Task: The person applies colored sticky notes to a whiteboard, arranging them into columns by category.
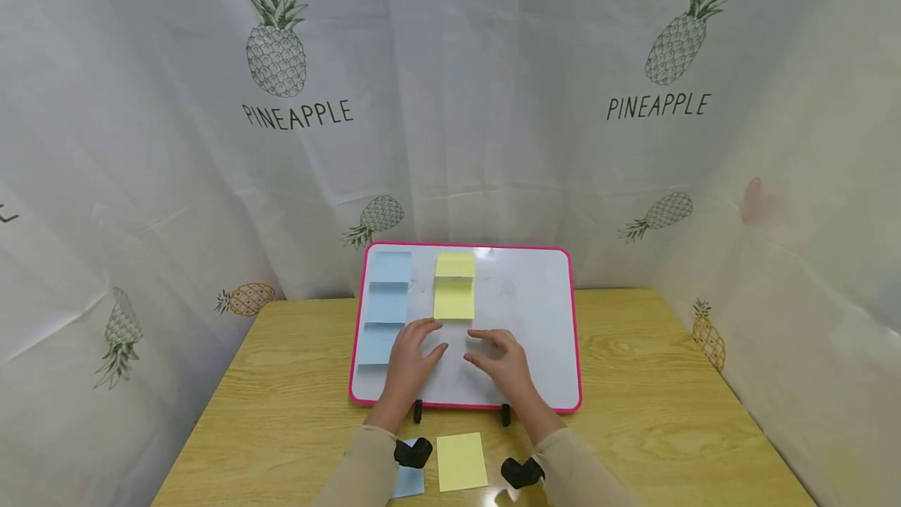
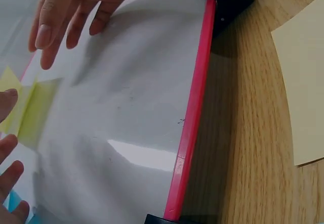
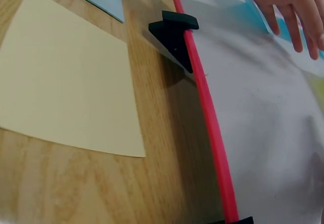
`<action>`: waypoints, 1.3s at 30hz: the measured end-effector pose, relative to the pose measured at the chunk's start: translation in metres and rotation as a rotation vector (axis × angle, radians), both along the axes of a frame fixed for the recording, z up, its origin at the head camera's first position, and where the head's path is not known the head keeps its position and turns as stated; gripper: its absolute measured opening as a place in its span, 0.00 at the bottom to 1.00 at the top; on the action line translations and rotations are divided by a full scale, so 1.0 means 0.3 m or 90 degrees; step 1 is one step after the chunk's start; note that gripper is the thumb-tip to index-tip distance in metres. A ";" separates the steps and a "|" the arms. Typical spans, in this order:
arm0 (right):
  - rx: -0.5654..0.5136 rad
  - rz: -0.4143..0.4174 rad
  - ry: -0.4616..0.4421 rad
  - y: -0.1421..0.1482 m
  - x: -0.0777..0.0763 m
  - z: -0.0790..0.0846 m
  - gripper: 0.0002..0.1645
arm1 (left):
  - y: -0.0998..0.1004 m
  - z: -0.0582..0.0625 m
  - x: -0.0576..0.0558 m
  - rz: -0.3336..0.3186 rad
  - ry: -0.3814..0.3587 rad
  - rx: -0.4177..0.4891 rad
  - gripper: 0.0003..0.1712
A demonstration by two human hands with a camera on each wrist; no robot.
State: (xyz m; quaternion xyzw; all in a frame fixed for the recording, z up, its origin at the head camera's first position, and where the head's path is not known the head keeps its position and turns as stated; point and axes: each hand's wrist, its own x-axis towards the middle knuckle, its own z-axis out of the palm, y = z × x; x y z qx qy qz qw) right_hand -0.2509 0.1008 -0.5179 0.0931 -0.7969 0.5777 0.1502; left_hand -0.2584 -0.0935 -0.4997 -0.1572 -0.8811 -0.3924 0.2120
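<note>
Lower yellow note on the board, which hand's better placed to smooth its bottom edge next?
Probably the left hand: in the head view, it reaches almost to the bottom edge of the lower yellow note, while the right hand stops slightly lower. Both look empty.

Shows at the far side a pale curtain [image 1: 464, 100] with pineapple drawings [image 1: 276, 61], continues with it to left and right, and has near a yellowish wooden table [image 1: 633, 382], slightly shiny.

A person is wearing beige sleeves [image 1: 364, 466]
They are looking plain and pale, and black wrist cameras [image 1: 413, 454] with rounded, notched outlines are showing beside them.
</note>
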 end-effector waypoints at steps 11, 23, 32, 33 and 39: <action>-0.022 0.072 -0.035 0.009 0.089 -0.027 0.19 | -0.009 -0.009 0.099 -0.015 -0.036 0.000 0.19; -0.034 0.215 -0.081 0.042 0.175 -0.076 0.18 | -0.033 -0.035 0.201 -0.066 -0.087 0.002 0.16; -0.057 0.293 -0.121 0.062 0.253 -0.124 0.19 | -0.050 -0.070 0.284 -0.146 -0.224 0.112 0.16; -0.058 0.292 -0.123 0.063 0.263 -0.128 0.19 | -0.051 -0.075 0.292 -0.147 -0.231 0.115 0.15; -0.060 0.320 -0.083 0.070 0.302 -0.169 0.19 | -0.061 -0.126 0.330 -0.160 -0.282 0.148 0.15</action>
